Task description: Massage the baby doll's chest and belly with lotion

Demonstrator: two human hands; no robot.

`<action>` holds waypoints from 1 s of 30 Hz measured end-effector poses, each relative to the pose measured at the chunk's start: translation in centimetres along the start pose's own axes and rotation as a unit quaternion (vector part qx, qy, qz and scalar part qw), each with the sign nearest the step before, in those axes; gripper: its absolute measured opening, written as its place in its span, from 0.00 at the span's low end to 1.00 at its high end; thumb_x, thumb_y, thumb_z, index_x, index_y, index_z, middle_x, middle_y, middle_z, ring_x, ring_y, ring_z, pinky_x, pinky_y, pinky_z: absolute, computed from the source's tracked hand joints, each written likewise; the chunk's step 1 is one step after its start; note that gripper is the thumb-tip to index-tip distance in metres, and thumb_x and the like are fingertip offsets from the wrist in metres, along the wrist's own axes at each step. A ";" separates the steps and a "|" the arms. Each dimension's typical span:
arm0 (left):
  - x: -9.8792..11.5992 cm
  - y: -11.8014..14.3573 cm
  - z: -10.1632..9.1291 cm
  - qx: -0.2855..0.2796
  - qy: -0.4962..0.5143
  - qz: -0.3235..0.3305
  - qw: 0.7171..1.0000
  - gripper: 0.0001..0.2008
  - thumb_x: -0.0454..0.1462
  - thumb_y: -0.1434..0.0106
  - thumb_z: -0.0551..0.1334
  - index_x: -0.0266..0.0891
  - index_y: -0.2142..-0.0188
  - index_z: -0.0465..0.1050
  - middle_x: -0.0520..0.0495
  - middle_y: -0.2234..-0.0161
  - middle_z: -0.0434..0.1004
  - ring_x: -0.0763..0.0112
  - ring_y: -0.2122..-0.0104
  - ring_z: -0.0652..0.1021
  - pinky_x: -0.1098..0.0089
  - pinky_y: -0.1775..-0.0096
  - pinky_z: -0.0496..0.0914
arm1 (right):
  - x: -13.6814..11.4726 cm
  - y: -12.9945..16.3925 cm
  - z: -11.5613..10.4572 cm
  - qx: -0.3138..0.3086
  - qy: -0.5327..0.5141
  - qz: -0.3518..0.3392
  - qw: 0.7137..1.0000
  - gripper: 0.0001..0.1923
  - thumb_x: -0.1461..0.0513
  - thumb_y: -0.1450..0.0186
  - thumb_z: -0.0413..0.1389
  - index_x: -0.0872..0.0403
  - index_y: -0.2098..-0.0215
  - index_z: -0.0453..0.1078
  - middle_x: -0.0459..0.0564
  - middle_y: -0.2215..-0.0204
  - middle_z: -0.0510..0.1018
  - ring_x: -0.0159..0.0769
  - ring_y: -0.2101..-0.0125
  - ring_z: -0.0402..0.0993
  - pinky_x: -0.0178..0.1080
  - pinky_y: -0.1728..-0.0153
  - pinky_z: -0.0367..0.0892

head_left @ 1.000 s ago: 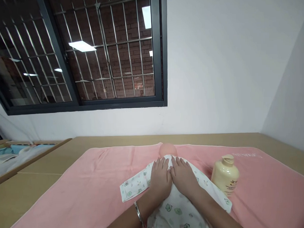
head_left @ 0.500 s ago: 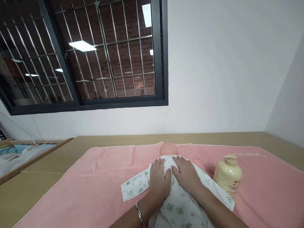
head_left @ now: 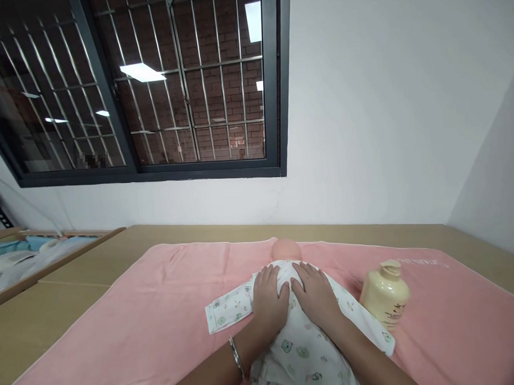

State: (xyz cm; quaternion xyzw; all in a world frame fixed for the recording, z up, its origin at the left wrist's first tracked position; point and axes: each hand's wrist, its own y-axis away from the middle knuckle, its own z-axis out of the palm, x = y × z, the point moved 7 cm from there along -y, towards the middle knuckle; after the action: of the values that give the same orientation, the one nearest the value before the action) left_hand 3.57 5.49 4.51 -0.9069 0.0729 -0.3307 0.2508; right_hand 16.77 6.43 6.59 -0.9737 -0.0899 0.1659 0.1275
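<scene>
**Head view: two flat hands, best set evenly on the printed garment**

Your left hand (head_left: 271, 304) and right hand (head_left: 319, 297) lie side by side on the upper part of the white printed garment (head_left: 302, 340); the fingers are extended and relaxed, thumbs angled inward with their tips near each other; neither hand is clenched, and no cloth shows pinched. The garment covers a doll-like figure (head_left: 286, 250), whose smooth crown shows just beyond your fingertips; it lies on the pink towel (head_left: 160, 319), spread over the tan table (head_left: 115, 248); whether it is face up or face down cannot be told from this angle.

For good contact, let the whole palm share the load rather than the fingertips; match both sides, since uneven weight would likely skew the cloth; how hard you press cannot be seen. Mind the silver bracelet (head_left: 236, 357) on your left wrist; it sits near the garment and might catch. Give your right forearm room too; the cream bottle (head_left: 385, 296) stands just beside the right sleeve (head_left: 366, 318), and a tug there could disturb it; the left sleeve (head_left: 229, 309) lies stretched out, well apart from it.
</scene>
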 end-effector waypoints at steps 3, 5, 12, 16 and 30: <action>0.1 0.0 0.0 -0.015 0.008 -0.009 1.000 0.24 0.40 0.34 0.52 0.36 0.41 0.67 0.40 0.41 0.70 0.55 0.39 0.66 0.54 0.37 0.58 | 0.0 0.0 0.1 -0.003 -0.003 -0.002 1.000 0.27 0.57 0.31 0.41 0.54 0.37 0.62 0.54 0.38 0.66 0.45 0.36 0.55 0.49 0.36 0.47; 0.1 0.0 0.0 -0.024 0.011 -0.014 1.000 0.24 0.40 0.35 0.52 0.36 0.41 0.67 0.40 0.41 0.70 0.55 0.39 0.66 0.54 0.37 0.57 | 0.0 0.0 0.1 -0.001 -0.007 -0.005 1.000 0.27 0.57 0.30 0.41 0.55 0.37 0.63 0.53 0.38 0.66 0.45 0.36 0.56 0.49 0.36 0.47; 0.0 0.0 0.0 -0.013 0.015 -0.006 1.000 0.23 0.40 0.35 0.52 0.37 0.42 0.67 0.41 0.41 0.70 0.55 0.40 0.67 0.54 0.37 0.58 | -0.1 0.1 0.0 -0.008 0.003 0.001 1.000 0.27 0.57 0.30 0.41 0.54 0.36 0.62 0.53 0.37 0.65 0.46 0.35 0.55 0.50 0.36 0.47; 0.1 0.1 0.0 -0.005 0.017 0.000 1.000 0.23 0.40 0.36 0.52 0.37 0.43 0.67 0.40 0.42 0.71 0.55 0.41 0.68 0.54 0.39 0.59 | -0.3 0.4 -0.1 -0.018 0.047 0.016 0.999 0.27 0.57 0.30 0.40 0.56 0.36 0.62 0.57 0.37 0.64 0.51 0.36 0.56 0.52 0.37 0.48; 0.4 -0.4 0.1 -0.020 0.031 0.022 0.999 0.23 0.39 0.36 0.51 0.37 0.43 0.68 0.42 0.43 0.72 0.57 0.42 0.68 0.55 0.38 0.58 | 0.2 -0.2 0.1 -0.039 0.009 -0.002 0.999 0.28 0.57 0.31 0.40 0.54 0.36 0.60 0.54 0.36 0.63 0.47 0.35 0.52 0.52 0.37 0.47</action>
State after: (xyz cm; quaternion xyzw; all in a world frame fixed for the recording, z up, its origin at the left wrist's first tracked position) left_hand 3.87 5.80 4.89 -0.8991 0.1078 -0.3517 0.2373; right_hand 16.92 6.72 6.45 -0.9793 -0.0966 0.1531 0.0909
